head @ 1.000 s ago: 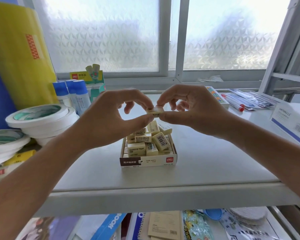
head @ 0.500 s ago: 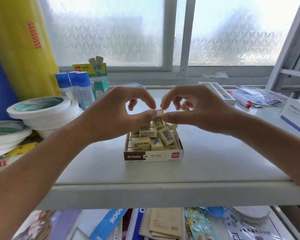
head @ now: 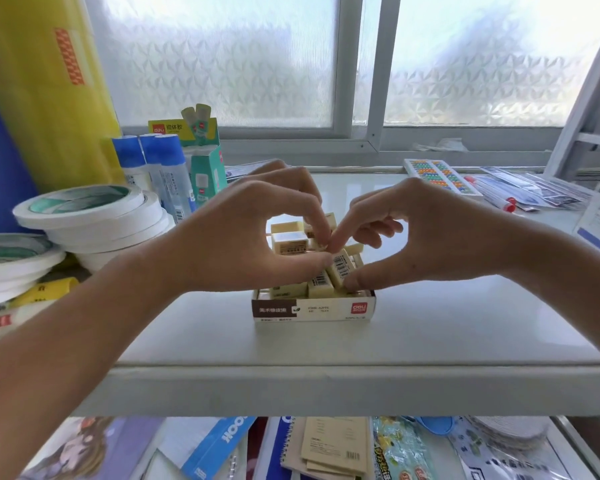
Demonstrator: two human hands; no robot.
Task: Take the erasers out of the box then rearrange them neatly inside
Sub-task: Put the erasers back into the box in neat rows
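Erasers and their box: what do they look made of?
The erasers look like matte cream rubber or vinyl blocks in printed barcode wrappers, glossy or not I cannot tell. Their box looks like thin printed cardboard: folded edges, flat brown-and-white print.

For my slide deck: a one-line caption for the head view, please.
Both hands, left and right, pinch at erasers heaped in their box on a white shelf.

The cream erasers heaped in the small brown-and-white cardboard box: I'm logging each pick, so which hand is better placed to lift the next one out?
Probably the right hand: its thumb and forefinger bracket the tilted barcode-labelled cream eraser atop the heap. The left hand only has fingertips meeting beside it.
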